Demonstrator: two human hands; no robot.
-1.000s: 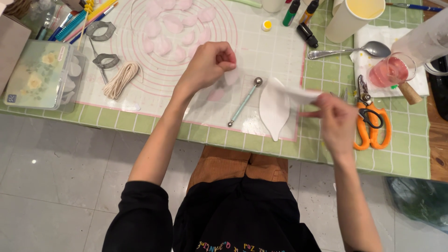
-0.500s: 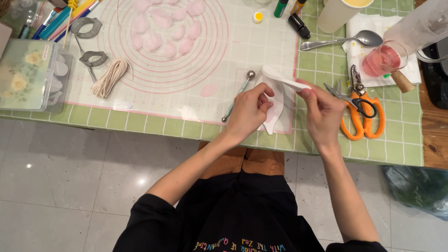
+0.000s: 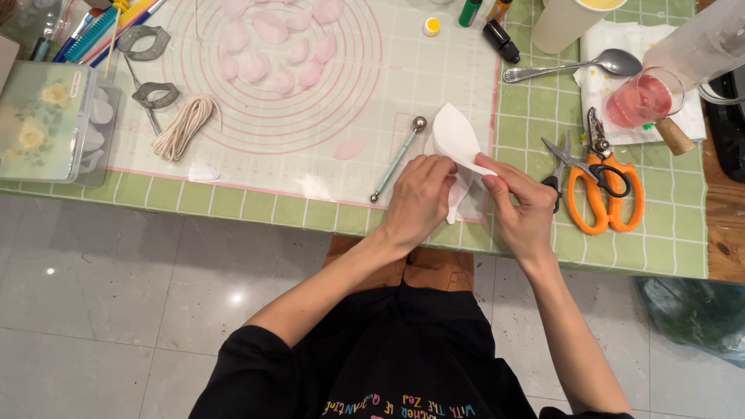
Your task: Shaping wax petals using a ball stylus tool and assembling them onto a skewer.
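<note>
Both hands meet at a white leaf-shaped mould (image 3: 454, 140) near the table's front edge. My left hand (image 3: 419, 198) pinches its lower part, fingers curled over a pale pink piece that is mostly hidden. My right hand (image 3: 524, 206) grips the mould's right edge between thumb and forefinger. A ball-ended metal tool (image 3: 397, 159) lies just left of the hands on the translucent mat (image 3: 310, 124). One loose pink petal (image 3: 349, 149) sits on the mat, and several more pink petals (image 3: 272, 46) lie further back.
Orange scissors (image 3: 601, 186) lie right of my right hand. A cup of pink liquid (image 3: 640, 97), a spoon (image 3: 574, 66) and a paper towel sit at back right. Coiled cord (image 3: 182, 128), metal cutters (image 3: 151, 93) and a plastic box (image 3: 46, 120) are at left.
My left hand came from the mat's middle over to the white mould. Both hands now hold the mould close together, nearer the table edge.
</note>
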